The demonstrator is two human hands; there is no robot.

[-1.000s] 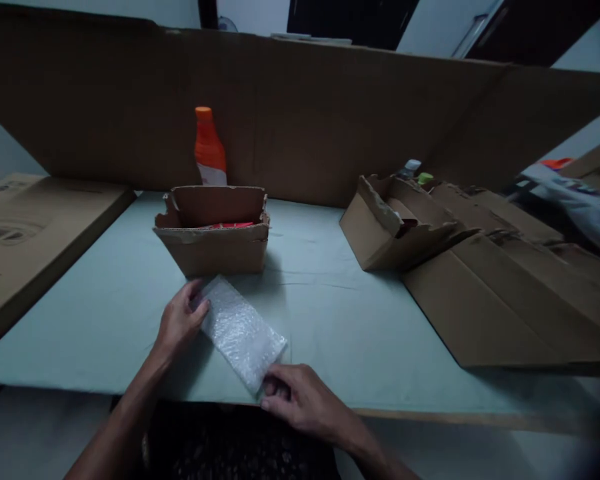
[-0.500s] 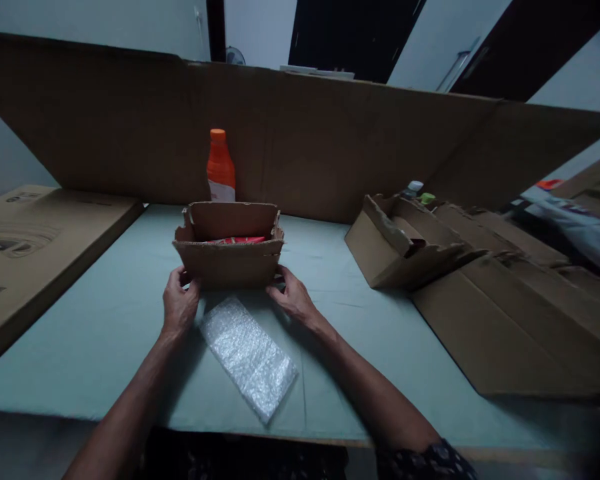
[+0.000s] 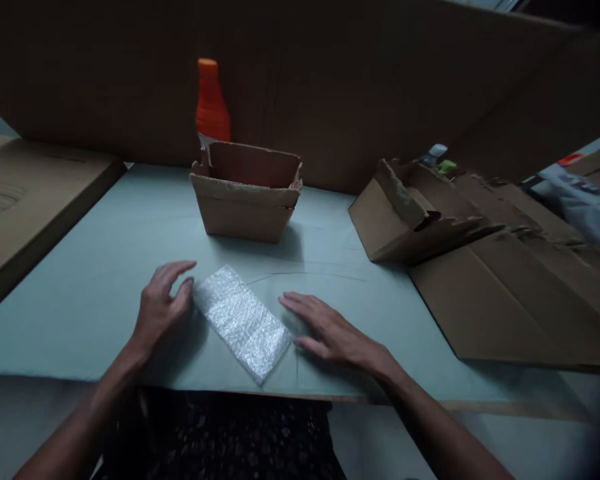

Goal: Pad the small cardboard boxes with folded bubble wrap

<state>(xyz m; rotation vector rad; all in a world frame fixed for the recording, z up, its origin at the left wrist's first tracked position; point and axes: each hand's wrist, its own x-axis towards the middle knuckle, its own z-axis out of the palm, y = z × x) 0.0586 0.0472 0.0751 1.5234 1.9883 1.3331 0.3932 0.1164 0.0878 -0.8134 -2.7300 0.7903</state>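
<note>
A flat, folded piece of bubble wrap (image 3: 244, 325) lies at an angle on the pale green tabletop in front of me. My left hand (image 3: 164, 297) is beside its upper left corner, thumb and fingers apart, holding nothing. On the other side, my right hand (image 3: 325, 328) hovers open by the wrap's right end, its fingers stretched out. I cannot tell whether either hand touches the wrap. Farther back stands a small open cardboard box (image 3: 245, 212), out of both hands. Its contents are mostly hidden by the front wall.
An orange bottle (image 3: 213, 107) stands behind the small box, against a tall cardboard panel (image 3: 320, 87). More open cardboard boxes (image 3: 510, 300) are grouped at the right, with bottle tops (image 3: 435, 153) showing behind. A large flat carton (image 3: 40, 193) lies at the left.
Both hands have let go of the small box and come back toward me, one on each side of the bubble wrap. The box now stands farther back, and the camera has tilted down.
</note>
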